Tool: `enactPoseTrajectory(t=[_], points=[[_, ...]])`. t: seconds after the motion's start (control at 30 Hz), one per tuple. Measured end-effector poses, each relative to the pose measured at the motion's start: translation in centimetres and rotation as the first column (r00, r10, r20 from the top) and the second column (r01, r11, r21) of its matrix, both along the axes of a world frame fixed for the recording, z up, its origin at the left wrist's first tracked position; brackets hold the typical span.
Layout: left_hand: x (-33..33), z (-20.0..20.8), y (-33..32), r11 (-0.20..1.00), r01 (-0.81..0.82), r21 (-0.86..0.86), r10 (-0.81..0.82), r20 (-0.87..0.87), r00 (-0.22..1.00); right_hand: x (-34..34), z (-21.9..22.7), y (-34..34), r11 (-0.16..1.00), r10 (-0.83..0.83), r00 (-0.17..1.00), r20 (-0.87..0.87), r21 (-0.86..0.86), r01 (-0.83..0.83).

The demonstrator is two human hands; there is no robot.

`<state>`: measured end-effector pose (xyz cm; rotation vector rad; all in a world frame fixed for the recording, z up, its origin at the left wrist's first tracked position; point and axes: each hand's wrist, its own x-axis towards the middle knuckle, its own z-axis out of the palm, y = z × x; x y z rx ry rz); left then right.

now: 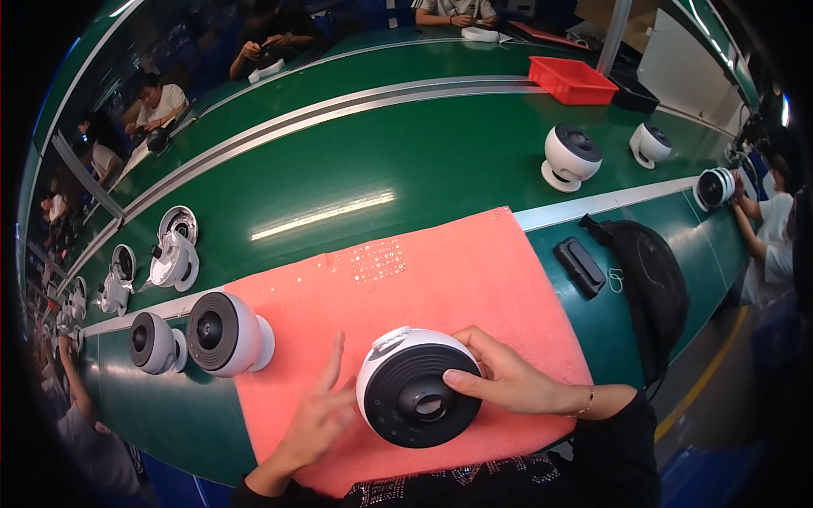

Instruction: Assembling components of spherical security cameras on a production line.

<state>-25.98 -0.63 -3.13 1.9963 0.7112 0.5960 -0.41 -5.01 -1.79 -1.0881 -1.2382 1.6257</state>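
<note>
A: The fan (417, 385) sits on the pink mat (440, 271) at the near edge of the surface (373, 169), and only your right hand (508, 381) has a closed grip on it, thumb across the dark front.

B: And your left hand (318, 411)?

A: Open, fingers spread, just touching its side. If you tilt the fan on that one grip, it could roll off the mat toward you.

B: Mind the two fans (203, 337) close on your left; a wide elbow could knock them.
</note>
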Motion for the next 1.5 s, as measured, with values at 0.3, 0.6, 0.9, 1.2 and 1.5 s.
enactPoseTrajectory(t=[0.3, 0.6, 0.9, 1.2, 1.5], points=[[1.0, 3.3, 0.4, 0.991, -0.054, -0.119, 0.030, -0.203, 0.979, -1.0, 0.9, -0.1, 0.998, -0.022, 0.982, 0.189, 0.066, 0.010], [-0.4, 3.3, -0.6, 0.992, -0.058, 0.110, 0.073, -0.139, 0.988, -1.2, 0.9, -0.5, 0.840, -0.234, 0.869, 0.436, 0.541, -0.045], [-1.3, 4.3, 0.5, 0.904, -0.068, 0.423, 0.198, -0.270, 0.942, -1.5, 1.9, 1.0, 0.877, -0.220, 0.810, 0.543, 0.474, -0.079], [-1.7, 4.7, 2.0, 0.975, 0.028, 0.222, 0.085, -0.481, 0.872, -2.1, 0.9, 3.1, 0.890, -0.157, 0.687, 0.710, 0.403, -0.213], [-2.8, 6.2, 3.1, 0.994, 0.032, 0.109, 0.039, -0.587, 0.809, -3.7, 1.6, 4.3, 0.874, -0.183, 0.619, 0.764, 0.414, -0.252]])
